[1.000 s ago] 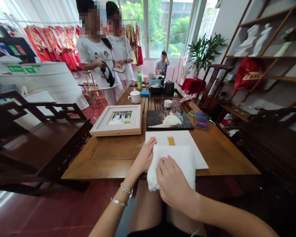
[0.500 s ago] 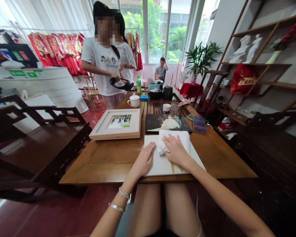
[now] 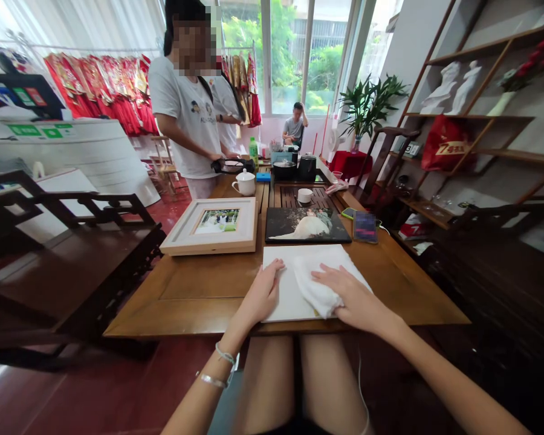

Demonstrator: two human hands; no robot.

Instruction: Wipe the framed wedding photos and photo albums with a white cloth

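Observation:
A white panel point(image 3: 286, 305) lies flat at the near edge of the wooden table. My left hand point(image 3: 263, 291) rests on its left edge with the fingers stretched forward. On the panel's right half, my right hand point(image 3: 356, 299) presses on a bunched white cloth point(image 3: 312, 284) and holds it against the surface. A small yellow patch shows at the cloth's lower edge; the rest of it is covered. Just beyond the panel lies a dark photo panel point(image 3: 306, 226) showing a figure in a white dress.
On the wooden table point(image 3: 199, 287) are a pale framed photo point(image 3: 181, 238), a phone point(image 3: 365, 227), a lidded white cup point(image 3: 245, 182), a small white bowl point(image 3: 305, 196) and a green bottle point(image 3: 253, 151). A person in a white T-shirt point(image 3: 188, 121) stands at the far left side holding a black object.
My right hand has drawn the cloth toward me and slightly right across the panel. My left hand stays on the left edge. The standing person's black object has come down to the table.

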